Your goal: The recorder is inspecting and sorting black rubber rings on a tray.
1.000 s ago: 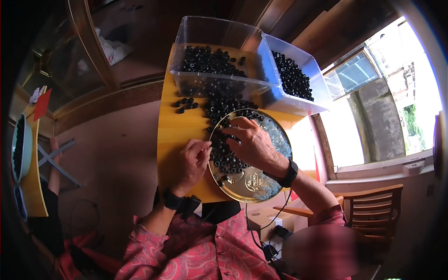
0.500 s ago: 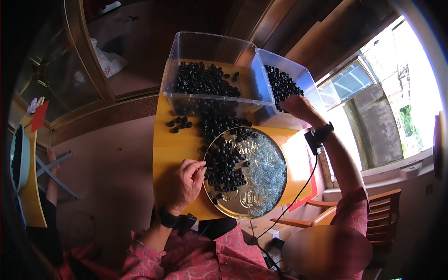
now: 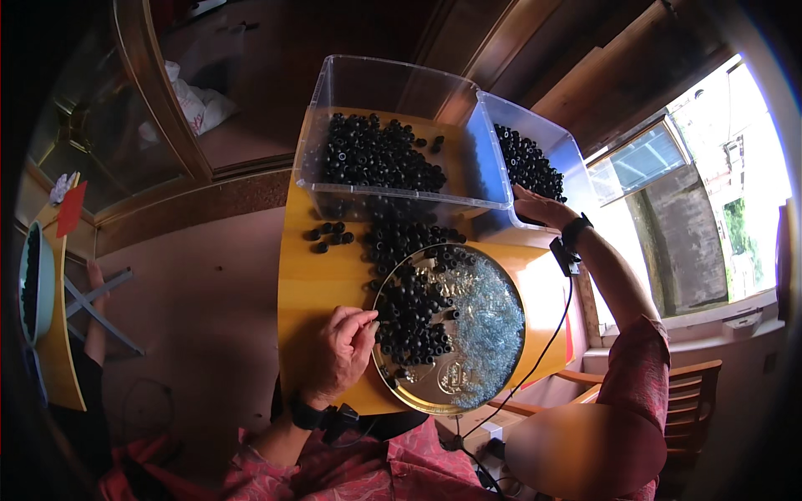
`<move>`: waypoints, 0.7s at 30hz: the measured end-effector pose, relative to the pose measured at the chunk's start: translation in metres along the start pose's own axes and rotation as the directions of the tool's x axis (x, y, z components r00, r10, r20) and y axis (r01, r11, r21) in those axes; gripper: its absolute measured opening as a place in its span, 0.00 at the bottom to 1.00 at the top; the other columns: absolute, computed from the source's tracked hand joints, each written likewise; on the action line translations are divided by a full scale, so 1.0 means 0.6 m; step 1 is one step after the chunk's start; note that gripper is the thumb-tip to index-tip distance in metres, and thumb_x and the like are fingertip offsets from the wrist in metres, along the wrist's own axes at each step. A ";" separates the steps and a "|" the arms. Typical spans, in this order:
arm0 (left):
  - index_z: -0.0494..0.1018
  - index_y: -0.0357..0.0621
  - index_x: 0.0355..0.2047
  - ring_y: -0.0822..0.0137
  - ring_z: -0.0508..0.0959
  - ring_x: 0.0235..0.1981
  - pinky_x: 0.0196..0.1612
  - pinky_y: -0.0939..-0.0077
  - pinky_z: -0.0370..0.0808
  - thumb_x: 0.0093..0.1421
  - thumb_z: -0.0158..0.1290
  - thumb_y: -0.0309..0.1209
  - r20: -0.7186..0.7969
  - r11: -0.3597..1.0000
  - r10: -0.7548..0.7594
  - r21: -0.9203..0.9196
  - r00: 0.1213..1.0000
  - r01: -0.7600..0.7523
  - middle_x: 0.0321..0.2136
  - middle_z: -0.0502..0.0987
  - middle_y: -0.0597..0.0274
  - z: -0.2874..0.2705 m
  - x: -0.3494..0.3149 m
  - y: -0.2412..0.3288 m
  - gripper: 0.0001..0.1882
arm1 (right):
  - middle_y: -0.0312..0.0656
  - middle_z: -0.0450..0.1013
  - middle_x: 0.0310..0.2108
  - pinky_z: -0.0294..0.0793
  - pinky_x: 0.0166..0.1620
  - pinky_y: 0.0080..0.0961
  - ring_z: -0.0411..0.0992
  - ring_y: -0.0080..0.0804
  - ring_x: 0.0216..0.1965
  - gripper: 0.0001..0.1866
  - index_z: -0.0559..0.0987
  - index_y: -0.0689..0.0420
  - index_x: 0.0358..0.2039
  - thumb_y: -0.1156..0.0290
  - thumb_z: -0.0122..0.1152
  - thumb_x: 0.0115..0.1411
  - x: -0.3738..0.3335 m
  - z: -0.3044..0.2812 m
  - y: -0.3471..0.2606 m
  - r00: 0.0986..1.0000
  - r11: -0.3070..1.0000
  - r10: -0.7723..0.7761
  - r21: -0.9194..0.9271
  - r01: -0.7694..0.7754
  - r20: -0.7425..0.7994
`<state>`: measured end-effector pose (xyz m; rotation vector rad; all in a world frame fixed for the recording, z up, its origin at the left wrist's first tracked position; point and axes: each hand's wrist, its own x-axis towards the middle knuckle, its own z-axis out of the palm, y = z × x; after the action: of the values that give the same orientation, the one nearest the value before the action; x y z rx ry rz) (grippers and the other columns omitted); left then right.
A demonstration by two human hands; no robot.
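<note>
My left hand [image 3: 341,352] is at the left rim of a round gold tray [image 3: 452,377], thumb and fingertips pinched together; anything between them is too small to make out. Small black hollow caps [image 3: 409,313] pile up on the tray's left half, and small clear bluish pieces [image 3: 484,334] cover its right half. My right hand [image 3: 543,207] reaches over the near edge of the bluish plastic bin [image 3: 558,134], fingers stretched toward its left wall. Inside that bin lie many black caps [image 3: 526,160]. No held thing shows in my right hand.
A larger clear plastic bin [image 3: 401,75] of black caps stands left of the bluish one on the yellow table [image 3: 309,275]. Loose caps [image 3: 330,235] lie before it. A cable [image 3: 547,342] hangs from my right wrist. At far left, another person's arm shows beside a pale basin [image 3: 32,284].
My right hand has moved toward me, from the caps to the bin's near edge, and its fingers have straightened. The left hand stays pinched by the tray. The view has shifted slightly.
</note>
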<state>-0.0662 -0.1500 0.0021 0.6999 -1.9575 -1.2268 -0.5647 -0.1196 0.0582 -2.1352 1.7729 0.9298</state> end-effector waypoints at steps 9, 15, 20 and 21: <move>0.75 0.36 0.39 0.59 0.78 0.30 0.33 0.72 0.76 0.57 0.56 0.21 -0.011 1.000 -0.016 -0.011 1.000 0.016 0.34 0.74 0.53 0.002 0.003 -0.003 0.08 | 0.53 0.42 0.70 0.49 0.67 0.22 0.46 0.40 0.70 0.30 0.61 0.45 0.65 0.70 0.53 0.62 0.020 0.020 0.000 0.923 0.036 0.361 0.987 -0.154 0.130; 0.76 0.36 0.38 0.71 0.74 0.28 0.30 0.80 0.72 0.58 0.55 0.21 -0.028 1.000 0.000 -0.013 1.000 0.000 0.34 0.74 0.58 0.010 0.000 -0.011 0.07 | 0.47 0.49 0.69 0.47 0.68 0.22 0.42 0.38 0.71 0.26 0.72 0.40 0.57 0.78 0.51 0.59 0.005 0.037 0.032 0.994 0.243 0.079 0.968 0.055 -0.076; 0.76 0.37 0.39 0.61 0.79 0.30 0.32 0.73 0.76 0.57 0.56 0.20 -0.007 0.999 -0.023 -0.037 1.000 0.022 0.34 0.75 0.54 0.009 0.002 -0.006 0.09 | 0.43 0.60 0.63 0.58 0.63 0.27 0.55 0.37 0.65 0.22 0.77 0.43 0.50 0.79 0.54 0.57 -0.001 0.004 0.005 0.977 0.459 0.181 0.888 0.017 -0.112; 0.76 0.37 0.39 0.62 0.78 0.30 0.32 0.73 0.76 0.57 0.56 0.20 0.003 1.000 0.013 -0.028 1.000 -0.013 0.34 0.75 0.54 0.013 0.007 -0.006 0.09 | 0.42 0.62 0.61 0.62 0.60 0.28 0.58 0.35 0.63 0.21 0.78 0.43 0.48 0.80 0.54 0.56 -0.003 0.017 0.021 0.988 0.447 0.154 0.893 -0.047 -0.025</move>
<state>-0.0747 -0.1502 -0.0021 0.6707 -1.9413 -1.2455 -0.5798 -0.1158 0.0542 -1.3540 1.8163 -0.1934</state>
